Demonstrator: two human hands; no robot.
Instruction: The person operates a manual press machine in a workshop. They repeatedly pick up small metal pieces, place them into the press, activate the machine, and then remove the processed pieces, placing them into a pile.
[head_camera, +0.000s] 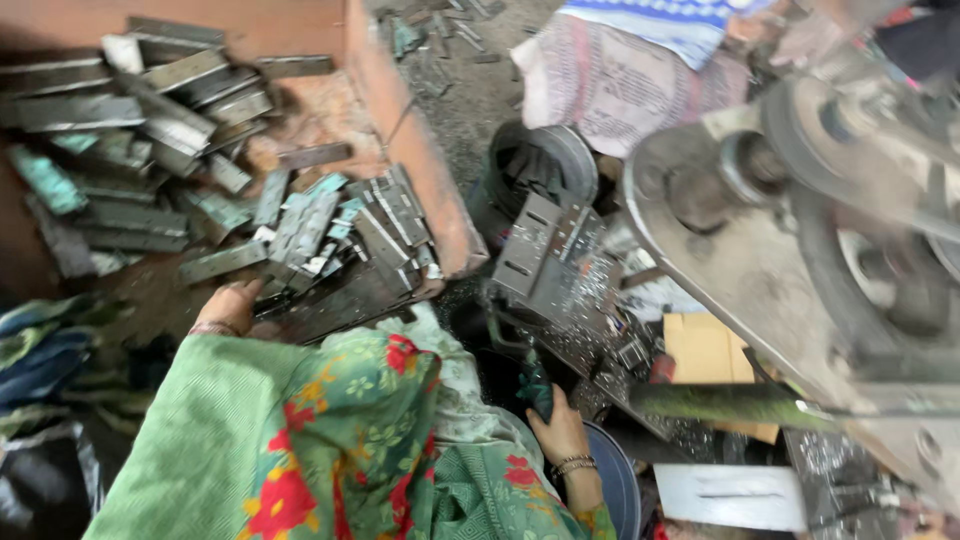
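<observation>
My left hand (230, 305) reaches into a heap of flat grey metal strips (300, 225) lying in a rusty orange tray (415, 150). Its fingers rest among the nearest strips, and blur hides whether they grip one. My right hand (560, 430), with bangles at the wrist, is closed around a dark green handle (535, 385) that rises toward a grey perforated metal block (550, 255) on the press machine. Green floral cloth (330, 440) covers my lap between both hands.
A large grey press with a flywheel (860, 240) fills the right side. A dark round bucket (540, 165) stands behind the block. Cardboard (705, 350), a white plate (735, 495), metal shavings, and a printed sack (620, 80) lie around. Dark cloth (40, 350) sits at left.
</observation>
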